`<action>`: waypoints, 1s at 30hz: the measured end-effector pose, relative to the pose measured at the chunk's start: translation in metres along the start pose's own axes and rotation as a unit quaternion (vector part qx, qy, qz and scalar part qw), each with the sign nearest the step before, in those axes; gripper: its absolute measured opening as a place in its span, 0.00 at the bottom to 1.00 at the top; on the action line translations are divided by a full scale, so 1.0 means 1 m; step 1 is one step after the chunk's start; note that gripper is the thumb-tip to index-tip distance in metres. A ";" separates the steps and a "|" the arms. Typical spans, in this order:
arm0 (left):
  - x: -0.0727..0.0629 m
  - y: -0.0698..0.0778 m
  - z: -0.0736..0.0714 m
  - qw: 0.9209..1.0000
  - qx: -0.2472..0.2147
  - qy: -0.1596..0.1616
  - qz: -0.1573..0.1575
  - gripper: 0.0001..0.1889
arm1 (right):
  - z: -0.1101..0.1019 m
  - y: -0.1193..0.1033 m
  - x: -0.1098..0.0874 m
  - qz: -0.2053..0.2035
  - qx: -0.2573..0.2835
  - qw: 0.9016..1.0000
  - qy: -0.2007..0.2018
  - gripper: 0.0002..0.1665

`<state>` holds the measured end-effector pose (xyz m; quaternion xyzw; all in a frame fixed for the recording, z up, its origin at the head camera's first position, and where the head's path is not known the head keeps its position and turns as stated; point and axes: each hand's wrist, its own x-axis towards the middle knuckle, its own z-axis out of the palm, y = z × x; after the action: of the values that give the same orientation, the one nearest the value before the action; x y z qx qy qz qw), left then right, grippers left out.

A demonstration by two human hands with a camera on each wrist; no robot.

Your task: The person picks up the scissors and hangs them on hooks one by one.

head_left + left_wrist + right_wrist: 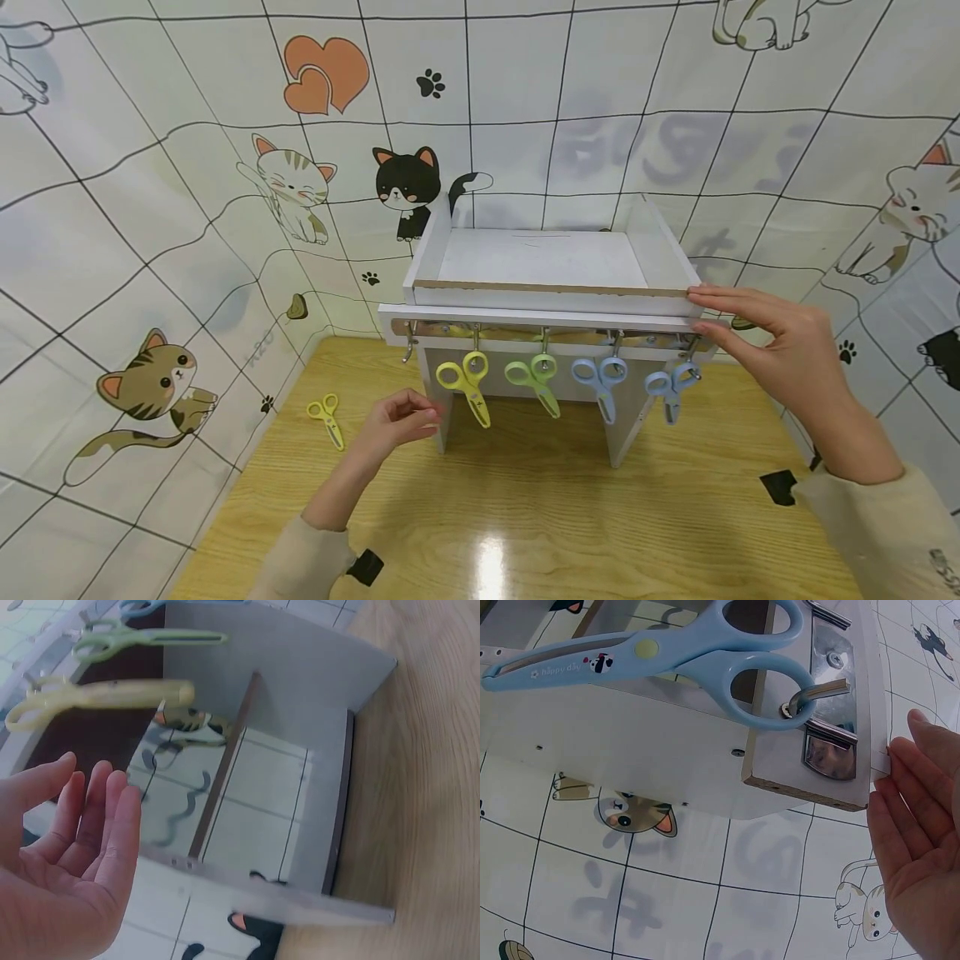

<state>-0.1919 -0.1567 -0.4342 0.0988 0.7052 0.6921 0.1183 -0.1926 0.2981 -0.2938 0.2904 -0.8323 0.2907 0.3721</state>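
Observation:
A white shelf rack [555, 297] carries a row of metal hooks along its front. Yellow scissors [468, 387], green scissors [534, 382], blue scissors [600, 383] and a second blue pair [672, 389] hang from it. The hook [409, 342] at the left end is bare. My left hand [401, 425] is loosely curled below and left of the hanging yellow pair, holding nothing. With fairly straight fingers, my right hand [787, 346] touches the right end of the rack, close to the second blue pair [667, 664].
Another pair of yellow scissors [326, 419] lies on the wooden table [570, 517], left of my left hand. Side panels [626, 433] hold the rack up. A cat-print cloth [525, 158] hangs behind it and on both sides.

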 end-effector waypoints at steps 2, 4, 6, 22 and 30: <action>-0.002 -0.003 -0.006 1.000 0.003 0.004 -0.002 0.04 | 0.000 0.000 0.000 0.000 -0.001 1.000 -0.001 0.25; -0.004 -0.005 -0.013 1.000 0.005 0.012 -0.005 0.04 | -0.001 0.001 0.000 0.000 -0.004 1.000 -0.004 0.25; -0.005 -0.008 -0.020 1.000 0.007 0.021 -0.011 0.05 | -0.001 0.001 -0.001 0.001 -0.008 1.000 -0.004 0.26; -0.006 -0.026 -0.098 0.992 0.048 0.105 -0.052 0.23 | 0.000 0.001 -0.001 0.002 -0.015 1.000 -0.003 0.27; 0.000 -0.046 -0.143 0.983 0.017 0.153 -0.105 0.34 | 0.000 0.001 0.000 0.002 -0.012 1.000 -0.004 0.27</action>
<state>-0.2340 -0.2941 -0.4784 -0.0809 0.7328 0.6709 0.0798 -0.1933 0.2988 -0.2941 0.2854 -0.8377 0.2803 0.3717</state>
